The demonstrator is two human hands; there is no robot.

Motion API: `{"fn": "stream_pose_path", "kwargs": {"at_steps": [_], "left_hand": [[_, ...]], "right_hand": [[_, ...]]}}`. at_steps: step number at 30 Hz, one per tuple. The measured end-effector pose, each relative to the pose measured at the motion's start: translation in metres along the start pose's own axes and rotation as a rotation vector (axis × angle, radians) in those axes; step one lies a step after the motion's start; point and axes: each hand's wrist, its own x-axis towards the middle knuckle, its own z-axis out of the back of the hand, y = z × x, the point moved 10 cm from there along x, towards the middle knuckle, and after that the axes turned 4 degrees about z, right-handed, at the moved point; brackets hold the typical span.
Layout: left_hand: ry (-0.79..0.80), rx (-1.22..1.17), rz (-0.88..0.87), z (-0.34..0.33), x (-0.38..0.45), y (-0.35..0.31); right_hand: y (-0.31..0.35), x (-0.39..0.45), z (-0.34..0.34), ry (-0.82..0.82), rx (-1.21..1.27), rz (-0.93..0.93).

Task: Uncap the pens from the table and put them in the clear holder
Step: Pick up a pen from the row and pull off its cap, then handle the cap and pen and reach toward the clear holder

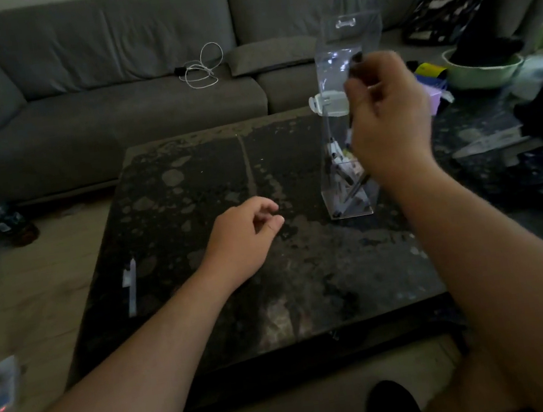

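**Pen held upright at the holder's opening**

The right hand [386, 118] was raised in front of the clear holder [351, 115], fingers curled shut around a dark pen [355, 62] — only its upper end showed above the knuckles, blurred, so I could not tell whether a cap sat on it. The pen's long axis ran near vertical, roughly in line with the tall holder behind it. The holder stood upright on the dark counter [192, 188], toward the far right, with several pens [345, 175] already leaning in its bottom.

The left hand [244, 235] hovered low over the middle of the counter, fingers loosely curled with thumb and forefinger nearly touching; whether a cap was pinched between them could not be made out.

One pale pen [131, 286] lay near the counter's left edge, long axis pointing away from the person, well apart from both hands and nearer the left one.

Judgement: the step in hand was dropping the held pen into the holder. The drop turned on the pen's lower tip clearing the holder's rim, which the right hand hid. Afterwards the left hand was better placed to fetch the pale pen — a reach leftward and slightly toward the body.
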Motion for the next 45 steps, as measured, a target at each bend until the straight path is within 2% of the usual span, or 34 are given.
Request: {"fn": "stream_pose_path", "kwargs": {"at_steps": [2, 7, 15, 19, 21, 24, 26, 28, 31, 34, 37, 40, 45], "left_hand": [[0.0, 0.014, -0.024, -0.009, -0.001, -0.009], [0.064, 0.046, -0.068, -0.029, -0.001, -0.02], [0.078, 0.119, -0.114, -0.043, 0.004, -0.024], [0.061, 0.096, -0.122, -0.043, 0.008, -0.026], [0.042, 0.094, -0.127, -0.041, 0.01, -0.026], [0.027, 0.074, -0.115, -0.037, 0.012, -0.024], [0.01, 0.055, -0.095, -0.029, 0.013, -0.019], [-0.028, 0.092, -0.078, -0.016, 0.015, -0.007], [-0.135, 0.19, 0.013, 0.022, 0.021, 0.029], [-0.2, 0.274, 0.205, 0.068, 0.016, 0.082], [-0.212, 0.328, 0.379, 0.11, -0.003, 0.141], [-0.211, 0.279, 0.532, 0.133, -0.025, 0.192], [-0.126, 0.232, 0.571, 0.124, -0.037, 0.215]], "right_hand": [[-0.026, -0.002, 0.007, 0.016, -0.08, -0.044], [-0.073, -0.031, -0.031, 0.373, -0.186, -0.126], [-0.087, -0.032, -0.052, 0.544, -0.536, 0.023], [-0.088, -0.036, -0.052, 0.587, -0.666, 0.0], [-0.08, -0.037, -0.05, 0.54, -0.622, -0.01], [-0.049, -0.038, -0.049, 0.445, -0.496, 0.098], [-0.026, -0.05, -0.067, 0.499, -0.357, 0.163], [-0.01, -0.075, -0.097, 0.646, -0.242, 0.174], [0.007, -0.117, -0.144, 0.858, -0.204, 0.213], [0.02, -0.146, -0.179, 1.01, -0.206, 0.206], [0.041, -0.167, -0.205, 1.102, -0.17, 0.24], [0.053, -0.189, -0.226, 1.201, -0.147, 0.26], [0.054, -0.202, -0.242, 1.265, -0.166, 0.254]]}}
